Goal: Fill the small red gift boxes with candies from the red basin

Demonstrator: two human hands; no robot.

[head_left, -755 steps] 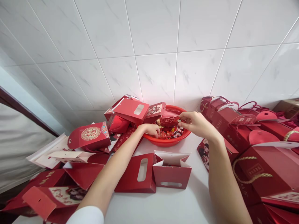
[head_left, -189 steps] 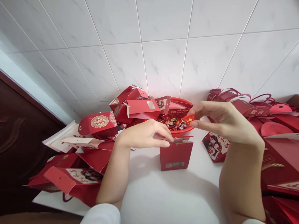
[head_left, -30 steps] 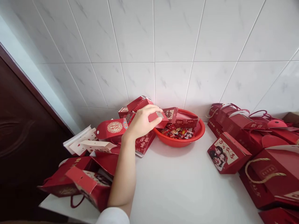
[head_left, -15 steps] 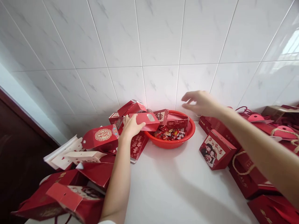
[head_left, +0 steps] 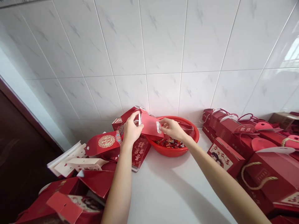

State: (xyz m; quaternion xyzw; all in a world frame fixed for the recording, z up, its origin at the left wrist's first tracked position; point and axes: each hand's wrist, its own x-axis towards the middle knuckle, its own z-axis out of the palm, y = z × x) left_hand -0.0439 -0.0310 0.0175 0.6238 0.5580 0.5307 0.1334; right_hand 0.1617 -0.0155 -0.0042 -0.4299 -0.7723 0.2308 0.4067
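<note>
A red cardboard gift box (head_left: pixel 149 125) is held over the left side of a red plastic basket (head_left: pixel 168 151). My left hand (head_left: pixel 132 130) is closed on the box's left end, thumb in front. At the other end, the fingers of my right hand (head_left: pixel 172 128) pinch the edge beside a whitish cut-out. Wrapped candies (head_left: pixel 170 143) lie in the basket below, together with another red box (head_left: pixel 187 128) partly behind my right hand.
Red and cream gift boxes (head_left: pixel 102 141) are heaped on the left of the white table (head_left: pixel 158 186). Handled red boxes (head_left: pixel 268 171) crowd the right side, with a picture-fronted box (head_left: pixel 225 155) near my right forearm. A tiled wall (head_left: pixel 163 46) stands behind.
My right hand has come down and left from above the basket onto the box's right end. The box in my left hand has lifted and turned slightly. The view has shifted a little.
</note>
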